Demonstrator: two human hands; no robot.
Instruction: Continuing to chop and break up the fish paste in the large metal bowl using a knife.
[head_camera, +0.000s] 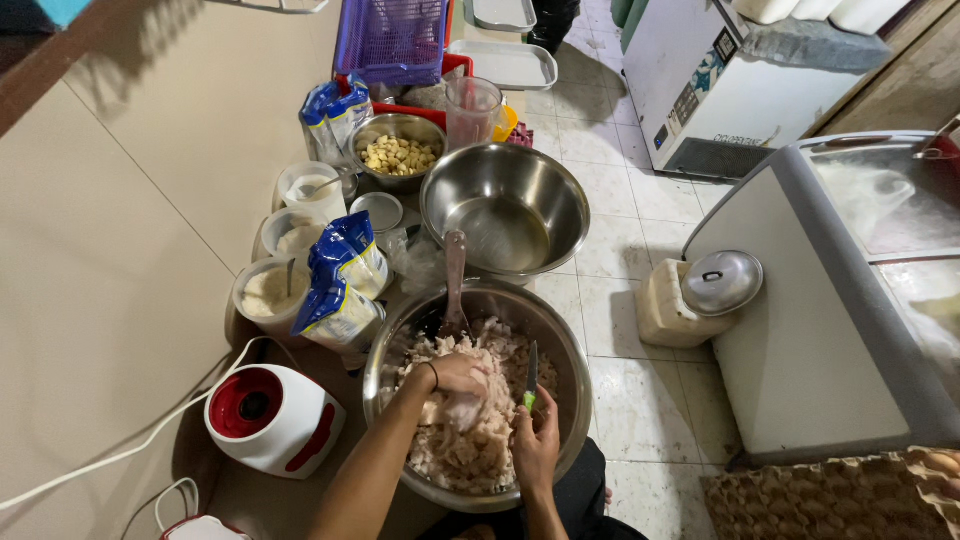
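A large steel bowl (560, 340) on the floor in front of me holds a heap of pale raw meat chunks (465, 445). My left hand (455, 385) grips one piece of meat (464, 408) over the heap. Just right of it, my right hand (535, 440) holds a small knife with a green handle (531, 375), blade pointing up and away. A pink-handled spoon (455, 280) leans in the bowl's far side.
An empty steel bowl (505, 210) stands behind, then a smaller bowl of yellowish cubes (398, 155). Blue-and-white bags (340, 280), tubs of white powder (270, 295) and a red-and-white appliance (270, 415) line the left wall. A chest freezer (850, 300), lidded container (690, 300) and egg tray (830, 500) sit right.
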